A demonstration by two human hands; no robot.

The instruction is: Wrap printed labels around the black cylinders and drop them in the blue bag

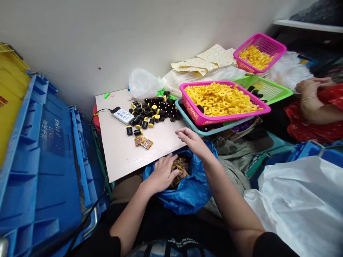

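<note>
Black caps point(155, 112), a white device point(122, 115) and a pink basket point(227, 117) crowded the far half of the board point(120, 157), which stood by a wall point(107, 43). Blue crates point(45, 160) hemmed its left side; its near part lay bare. The left hand point(162, 174) dug into packets point(180, 171) in the blue bag point(187, 192), its grasp hidden. The right hand point(191, 141) was half-curled at the board's edge, and I couldn't tell if it held anything.

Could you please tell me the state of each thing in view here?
blue bag: open, packets inside
left hand: in the bag, on packets; grip unclear
right hand: open, at the bag's rim
near pink basket: heaped with yellow rings
far pink basket: partly filled
white device: cable plugged in
black-and-yellow caps: loose pile on board
</note>
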